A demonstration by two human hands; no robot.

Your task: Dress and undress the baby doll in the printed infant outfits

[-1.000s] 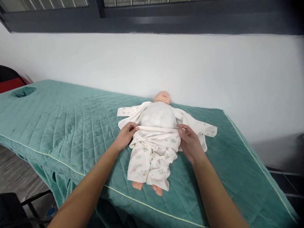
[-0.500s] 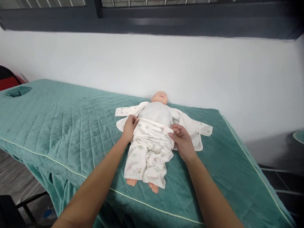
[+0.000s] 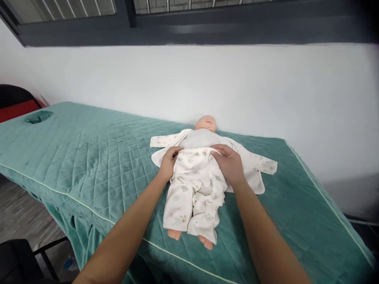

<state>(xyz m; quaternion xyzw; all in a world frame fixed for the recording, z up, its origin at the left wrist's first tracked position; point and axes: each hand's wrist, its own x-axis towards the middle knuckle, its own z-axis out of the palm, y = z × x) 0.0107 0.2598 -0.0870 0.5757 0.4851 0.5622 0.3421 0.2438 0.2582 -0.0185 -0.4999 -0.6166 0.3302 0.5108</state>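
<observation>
White pants (image 3: 197, 173) clothed the doll (image 3: 205, 123) on the green bed (image 3: 97, 157) in the head view. The left hand (image 3: 168, 163) and right hand (image 3: 231, 165) each pinched one side of the waistband (image 3: 195, 150). The cloth seemed light, soft and stretchy, best gripped evenly there.

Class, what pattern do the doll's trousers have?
White trousers with small scattered prints, some greenish; best in the head view.

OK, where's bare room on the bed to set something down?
Widest: the bed left of the shirt, up to the hole. Also: between the right forearm and the bed's right edge. Crowded: the waistband, between left hand and right hand.
</observation>
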